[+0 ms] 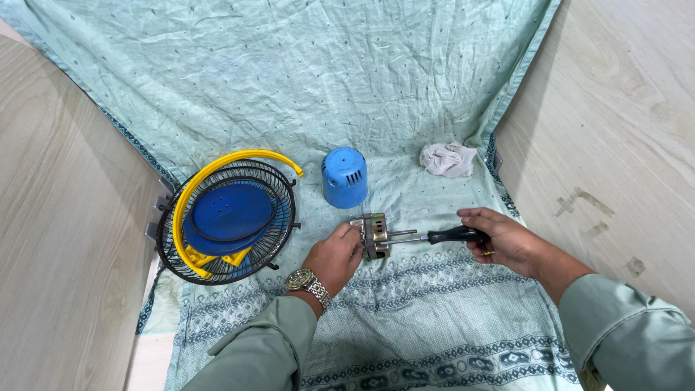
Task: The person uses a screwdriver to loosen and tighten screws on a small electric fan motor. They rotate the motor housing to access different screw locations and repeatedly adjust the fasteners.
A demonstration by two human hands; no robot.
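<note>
— What's biggest down there?

— A pale green patterned cloth (347,94), then black wire fan guards with a yellow rim and blue blade (228,217).

— And smaller?

— A blue plastic motor cover (344,176), a crumpled white rag (448,159).

— The hands?

— The left hand (334,257) grips a small metal fan motor (375,235) on the cloth; the right hand (503,239) clenches a black-handled screwdriver (441,235), tip at the motor.

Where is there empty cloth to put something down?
The wide stretch of cloth above the blue cap and the rag is bare. It is crowded lower down around the fan grille, motor, left hand and right hand.
</note>
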